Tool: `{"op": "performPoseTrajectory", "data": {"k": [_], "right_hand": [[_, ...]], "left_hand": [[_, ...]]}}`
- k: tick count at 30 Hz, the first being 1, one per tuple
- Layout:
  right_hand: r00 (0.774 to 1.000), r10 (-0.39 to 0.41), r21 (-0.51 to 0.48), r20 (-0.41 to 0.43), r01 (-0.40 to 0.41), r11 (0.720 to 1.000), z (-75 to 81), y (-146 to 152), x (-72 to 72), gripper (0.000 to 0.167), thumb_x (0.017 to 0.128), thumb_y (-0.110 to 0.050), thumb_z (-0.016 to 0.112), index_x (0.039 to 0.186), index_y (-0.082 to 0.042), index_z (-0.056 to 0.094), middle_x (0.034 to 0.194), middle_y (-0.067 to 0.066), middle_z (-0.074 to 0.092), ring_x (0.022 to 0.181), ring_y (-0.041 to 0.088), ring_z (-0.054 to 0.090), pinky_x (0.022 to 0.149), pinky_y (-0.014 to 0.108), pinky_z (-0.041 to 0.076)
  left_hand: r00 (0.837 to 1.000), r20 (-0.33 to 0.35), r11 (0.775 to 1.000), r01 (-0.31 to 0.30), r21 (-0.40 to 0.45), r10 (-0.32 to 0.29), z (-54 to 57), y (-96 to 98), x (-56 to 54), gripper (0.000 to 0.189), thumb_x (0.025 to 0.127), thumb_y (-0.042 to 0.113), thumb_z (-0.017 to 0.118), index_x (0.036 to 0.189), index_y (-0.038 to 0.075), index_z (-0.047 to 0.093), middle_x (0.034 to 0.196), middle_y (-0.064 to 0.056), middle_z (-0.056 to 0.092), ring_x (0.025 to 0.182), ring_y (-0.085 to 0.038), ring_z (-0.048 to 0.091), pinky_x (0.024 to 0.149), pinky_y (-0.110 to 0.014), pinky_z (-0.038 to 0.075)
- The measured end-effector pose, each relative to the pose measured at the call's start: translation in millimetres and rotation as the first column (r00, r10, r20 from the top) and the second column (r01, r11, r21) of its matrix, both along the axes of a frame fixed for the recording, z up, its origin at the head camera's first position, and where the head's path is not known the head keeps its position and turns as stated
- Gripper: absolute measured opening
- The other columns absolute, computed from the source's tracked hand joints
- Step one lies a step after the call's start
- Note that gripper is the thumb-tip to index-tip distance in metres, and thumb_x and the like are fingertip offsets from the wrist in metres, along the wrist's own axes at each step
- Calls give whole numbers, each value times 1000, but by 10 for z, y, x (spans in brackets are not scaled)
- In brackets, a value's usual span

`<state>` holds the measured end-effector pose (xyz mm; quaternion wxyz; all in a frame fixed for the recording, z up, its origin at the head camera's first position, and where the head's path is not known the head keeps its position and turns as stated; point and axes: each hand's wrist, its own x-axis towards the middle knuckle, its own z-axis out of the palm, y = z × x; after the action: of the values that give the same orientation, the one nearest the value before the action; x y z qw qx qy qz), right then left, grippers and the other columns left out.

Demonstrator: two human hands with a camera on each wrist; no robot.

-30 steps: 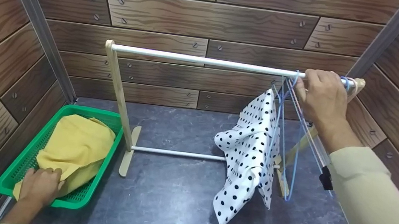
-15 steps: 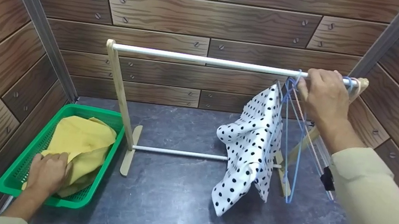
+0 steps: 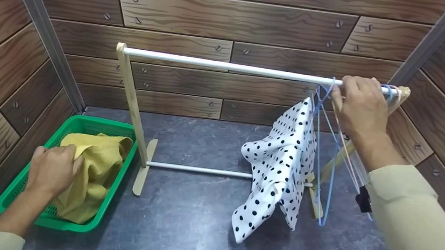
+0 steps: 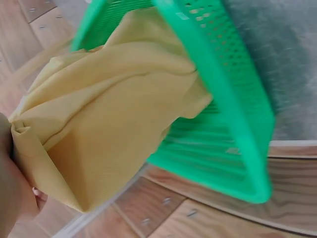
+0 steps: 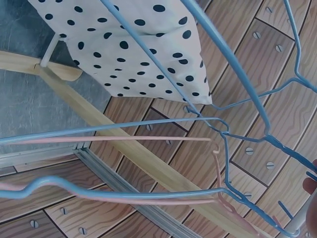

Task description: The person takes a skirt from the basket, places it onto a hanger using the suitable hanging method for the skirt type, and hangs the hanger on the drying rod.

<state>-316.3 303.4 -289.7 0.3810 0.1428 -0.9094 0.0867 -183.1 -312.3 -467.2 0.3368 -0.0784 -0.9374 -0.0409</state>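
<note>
My left hand (image 3: 52, 170) pinches one end of a yellow cloth (image 3: 93, 177) and holds it raised. The rest of the cloth hangs into the green basket (image 3: 61, 224); in the left wrist view its gathered corner (image 4: 29, 134) is between my fingers. My right hand (image 3: 363, 102) grips the white top rod (image 3: 229, 66) of a rack near its right end, among hanger hooks. Just left of that hand, a white cloth with black dots (image 3: 282, 158) hangs from a hanger. Blue wire hangers (image 3: 328, 197) and a pink one (image 5: 148, 139) hang close by.
The rack has wooden side posts (image 3: 133, 105) and a white lower bar (image 3: 200, 170). A black clip (image 3: 364, 199) hangs below my right forearm. Wood-patterned walls (image 3: 177, 11) close in the back and sides, and the floor (image 3: 176, 221) is dark grey marbled.
My left hand has moved up and forward over the basket, lifting the yellow cloth's near end, and the cloth has folded. The dotted cloth swings slightly. My right hand stays on the rod.
</note>
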Motion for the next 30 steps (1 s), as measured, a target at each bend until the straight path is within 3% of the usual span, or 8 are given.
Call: {"op": "performPoseTrajectory", "data": {"k": [12, 21, 30], "right_hand": [[999, 16, -11, -49, -17, 1000, -26, 15, -25, 31, 101, -26, 54, 97, 4, 58, 104, 22, 66, 108, 44, 59, 111, 53, 36], [999, 21, -8, -44, -21, 1000, -25, 2, -33, 32, 101, -27, 55, 99, 4, 58, 106, 23, 66, 110, 44, 59, 111, 53, 35], [1000, 14, -1, -26, -14, 1000, -18, 10, -25, 33, 102, -29, 54, 99, 3, 58, 107, 23, 65, 111, 43, 58, 114, 52, 33]], "left_hand": [[985, -140, 994, 105, 3, -103, 480, 328, 39, 30, 81, 7, 69, 65, 2, 45, 51, -13, 46, 46, -34, 50, 58, -47, 38], [977, -144, 988, 155, -9, -155, 710, 601, 102, 30, 80, 7, 72, 66, 2, 46, 52, -13, 49, 48, -32, 50, 57, -43, 37], [972, -112, 978, 206, -12, -206, 871, 887, 38, 27, 82, 7, 70, 67, 2, 48, 54, -13, 53, 49, -29, 52, 58, -42, 38]]}}
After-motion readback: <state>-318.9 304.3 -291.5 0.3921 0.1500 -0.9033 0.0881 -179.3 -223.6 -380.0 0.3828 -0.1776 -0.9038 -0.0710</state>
